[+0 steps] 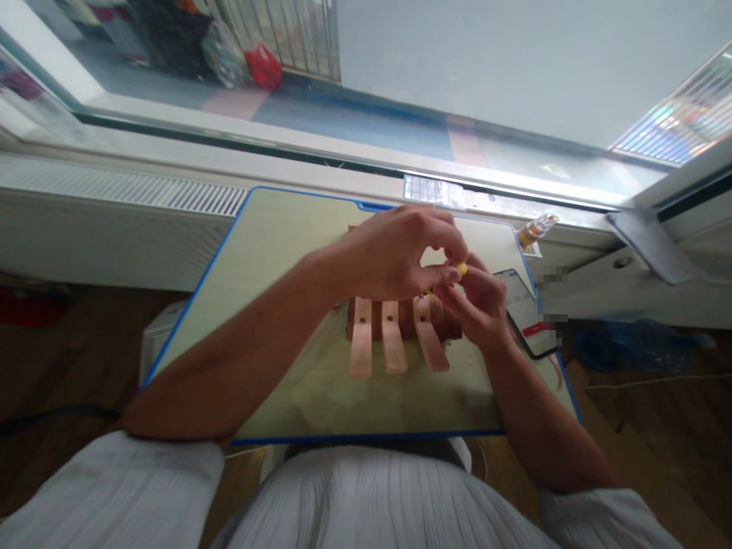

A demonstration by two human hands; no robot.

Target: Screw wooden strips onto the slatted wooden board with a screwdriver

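Observation:
My left hand [412,248] is closed in a pinch on a small yellow piece [461,268], whose kind I cannot make out. The fingers of my right hand [483,305] meet it from the other side, closed at the same spot; they hide most of what they grip. Just below the hands, several pale wooden strips, such as the middle wooden strip [394,347], stick out toward me. Each visible strip has a dark hole or screw near its upper end and lies over a reddish-brown block [451,324], partly hidden by my hands.
The small table [286,381] has a pale top and a blue edge. A phone [526,309] with a lit screen lies by my right wrist. Beyond the far edge are a bottle [534,230], a blister-like pack [426,187] on the sill, a radiator [126,183] and a window.

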